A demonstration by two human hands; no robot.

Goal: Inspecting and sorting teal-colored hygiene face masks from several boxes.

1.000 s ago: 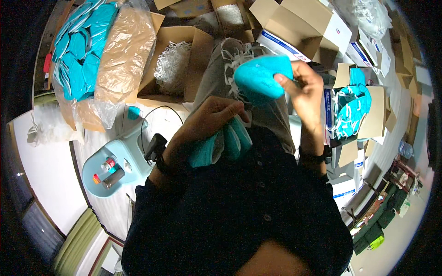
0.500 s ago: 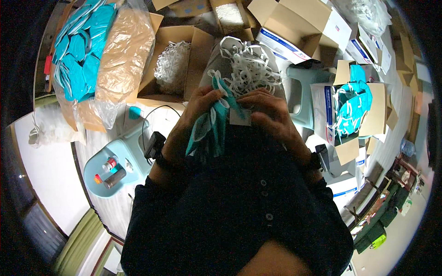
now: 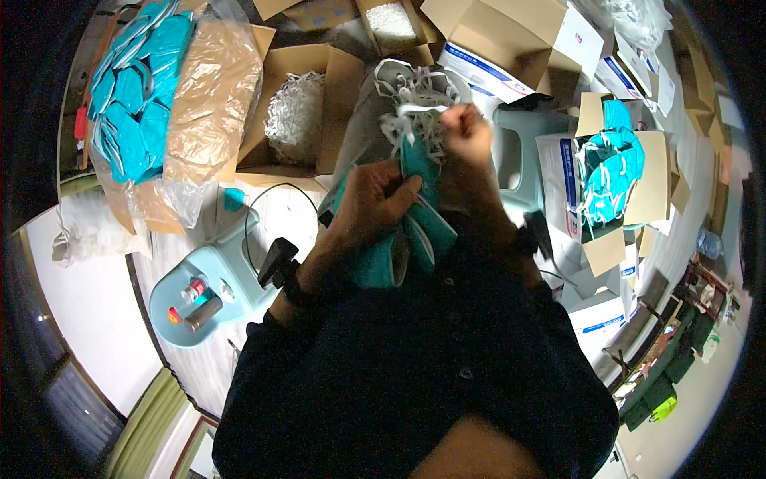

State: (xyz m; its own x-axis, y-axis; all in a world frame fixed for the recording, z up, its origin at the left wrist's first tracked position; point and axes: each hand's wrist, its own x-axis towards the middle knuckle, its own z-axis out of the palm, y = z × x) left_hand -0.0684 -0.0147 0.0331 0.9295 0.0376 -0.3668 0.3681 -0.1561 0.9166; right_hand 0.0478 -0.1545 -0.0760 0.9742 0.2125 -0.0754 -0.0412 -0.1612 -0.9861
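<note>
Folded teal fabric pieces with white edging [image 3: 429, 227] are gripped in my left hand [image 3: 367, 199], its fingers wrapped round them and its thumb on top. Farther out and to the right, my right hand [image 3: 468, 136] is closed in a pinch on a flat white strap [image 3: 421, 109]. The strap stretches left from the fingers above the top of the teal fabric; whether it is joined to it I cannot tell. Just beyond both hands lies a tangled heap of white straps [image 3: 433, 84].
On the left, a plastic-lined carton holds many teal pieces [image 3: 128, 120]. Beside it stands a cardboard box of white straps [image 3: 295, 112]. A carton of strapped teal pieces [image 3: 613, 172] is at right. A pale blue stool [image 3: 171, 291] holds a bottle and small containers.
My right hand has moved up and away from the teal fabric, drawing a white strap with it. The left hand has shifted slightly right and lower, turning the fabric.
</note>
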